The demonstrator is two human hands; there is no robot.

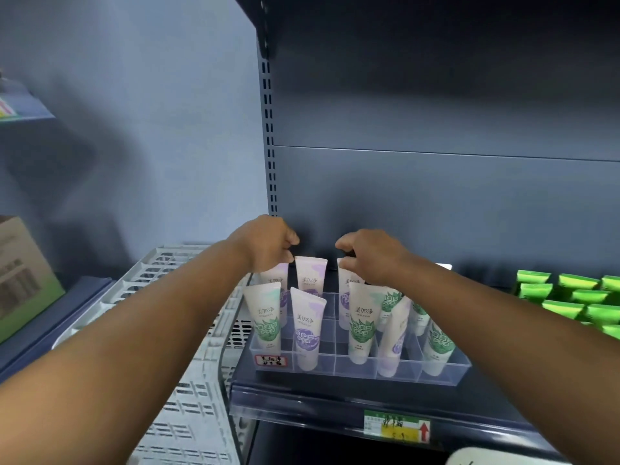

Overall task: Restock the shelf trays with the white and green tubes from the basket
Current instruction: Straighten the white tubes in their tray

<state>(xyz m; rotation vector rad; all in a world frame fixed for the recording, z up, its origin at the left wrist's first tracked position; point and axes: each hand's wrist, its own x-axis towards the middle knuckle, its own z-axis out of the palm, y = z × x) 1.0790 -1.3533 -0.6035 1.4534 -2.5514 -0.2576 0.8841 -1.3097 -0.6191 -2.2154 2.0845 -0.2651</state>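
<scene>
Pinching back-row tubes [310,275] in the tray [446,370], both hands [322,251] curled.

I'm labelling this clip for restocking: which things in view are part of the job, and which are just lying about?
Part of the job:
left hand
right hand
white and green tubes
clear divided tray
white crate

Just lying about:
bright green packs
cardboard box
shelf price label

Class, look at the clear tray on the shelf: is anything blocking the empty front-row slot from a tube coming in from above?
Nothing visible blocks the empty slot in the clear tray; it is open above, flanked by standing tubes. Both hands are at the back row.
</scene>
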